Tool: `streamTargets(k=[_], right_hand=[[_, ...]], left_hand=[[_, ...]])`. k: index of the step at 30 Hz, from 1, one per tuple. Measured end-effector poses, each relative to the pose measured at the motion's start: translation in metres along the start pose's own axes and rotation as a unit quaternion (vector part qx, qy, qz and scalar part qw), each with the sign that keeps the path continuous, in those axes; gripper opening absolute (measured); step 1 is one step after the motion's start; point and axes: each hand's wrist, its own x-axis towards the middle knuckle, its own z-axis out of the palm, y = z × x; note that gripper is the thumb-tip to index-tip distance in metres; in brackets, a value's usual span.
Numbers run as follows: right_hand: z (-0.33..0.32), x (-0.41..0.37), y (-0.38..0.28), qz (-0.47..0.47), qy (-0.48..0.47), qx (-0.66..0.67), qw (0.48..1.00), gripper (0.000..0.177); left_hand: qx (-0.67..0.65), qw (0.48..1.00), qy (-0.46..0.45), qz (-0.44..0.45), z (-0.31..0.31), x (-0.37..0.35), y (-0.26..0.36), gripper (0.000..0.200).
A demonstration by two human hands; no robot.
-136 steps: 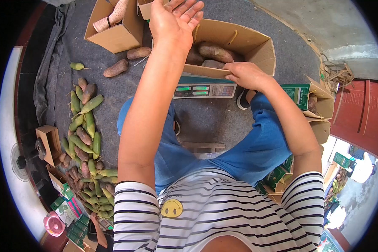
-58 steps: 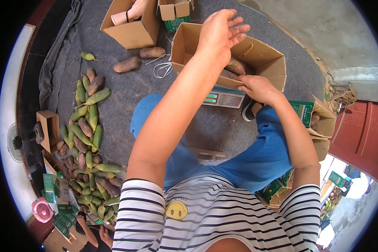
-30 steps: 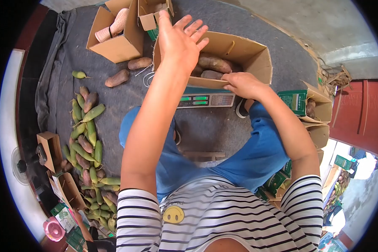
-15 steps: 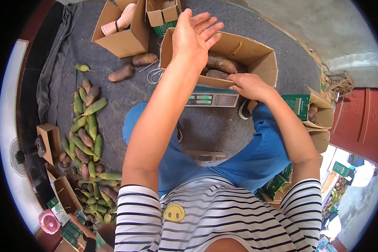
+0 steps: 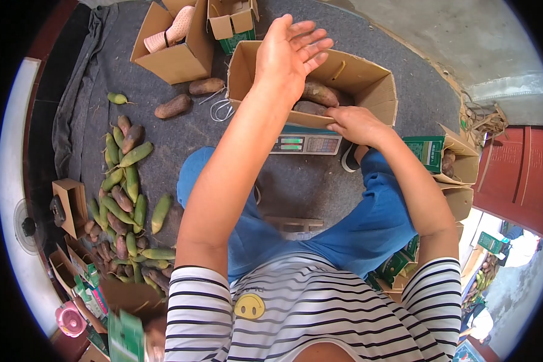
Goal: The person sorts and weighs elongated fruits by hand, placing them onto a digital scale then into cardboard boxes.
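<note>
**Loose green radish (image 5: 161,213) turns up beside the pile (image 5: 118,208)**

Half a second ago that radish was not on the floor (image 5: 223,142) there; a blurred carton (image 5: 133,297) also now hides the pile's near edge. Both arms reach forward much as before. The left hand (image 5: 291,54) is raised above the box's (image 5: 374,90) left half, palm bare, fingers apart. The right hand (image 5: 357,125) is clamped on the box's near edge, toward the right corner. The brown roots (image 5: 320,95) lie inside, just beyond its fingertips.
</note>
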Motion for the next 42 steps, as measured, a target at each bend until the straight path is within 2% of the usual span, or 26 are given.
streamTargets(k=[19,20,24,25,27,29,30,32,35,37,39,42], right_hand=[[0.001,0.003,-0.001,0.005,0.001,0.024,1.000,0.032],[-0.006,0.003,-0.007,0.032,-0.030,0.024,0.999,0.032],[-0.007,-0.001,-0.011,0.029,-0.003,0.050,0.998,0.030],[-0.010,0.001,-0.015,0.067,-0.030,0.055,0.996,0.031],[0.015,-0.001,0.018,0.002,0.028,0.088,0.996,0.036],[0.011,-0.002,0.014,0.069,-0.018,0.190,0.979,0.049],[0.018,-0.006,0.028,0.041,-0.014,0.225,0.973,0.051],[0.028,0.000,0.052,0.054,-0.030,0.304,0.951,0.042],[0.033,0.010,0.056,-0.020,-0.039,0.276,0.960,0.034],[0.023,0.012,0.041,-0.020,-0.051,0.216,0.975,0.032],[0.006,0.014,0.013,0.014,-0.086,0.099,0.991,0.032],[0.003,0.015,0.012,0.050,-0.125,0.121,0.983,0.035]], left_hand=[[-0.016,1.000,0.007,-0.004,0.022,-0.003,-0.016,0.046],[-0.023,1.000,0.002,-0.010,0.024,-0.001,-0.019,0.046],[-0.045,0.999,0.001,-0.020,0.036,0.003,-0.034,0.046],[-0.052,0.998,0.003,-0.018,0.039,0.005,-0.038,0.046],[-0.075,0.997,0.007,-0.023,0.046,0.008,-0.048,0.045],[-0.085,0.996,0.007,-0.024,0.054,0.005,-0.053,0.041],[-0.082,0.996,0.009,-0.022,0.058,0.001,-0.054,0.036],[-0.076,0.997,0.006,-0.019,0.068,-0.007,-0.058,0.029],[-0.063,0.998,0.010,-0.001,0.073,-0.009,-0.060,0.030],[-0.059,0.998,0.006,0.026,0.077,-0.011,-0.058,0.033],[-0.051,0.997,-0.005,0.054,0.081,-0.016,-0.053,0.034],[-0.028,0.988,-0.049,0.142,0.081,-0.029,-0.035,0.034]])
